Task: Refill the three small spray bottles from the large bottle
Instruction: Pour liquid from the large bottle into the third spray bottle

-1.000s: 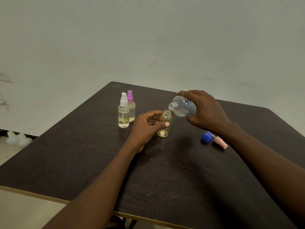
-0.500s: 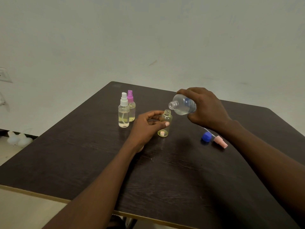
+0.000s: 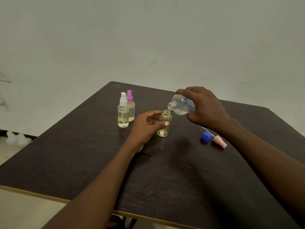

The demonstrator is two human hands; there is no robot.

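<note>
Centre frame: left hand [image 3: 145, 128] pinches open small bottle [image 3: 164, 123]; right hand [image 3: 204, 108] grips tilted large bottle [image 3: 181, 106] above it.

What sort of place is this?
Probably a plain room in a home or small workroom: a dark wooden table by a bare pale wall, what looks like a switch plate at left. The left hand grips a small open bottle, the right hand a tilted large bottle.

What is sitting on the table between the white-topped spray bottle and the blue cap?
In the head view, the left hand and the uncapped small bottle it grips stand between the white-topped spray bottle and blue cap.
</note>
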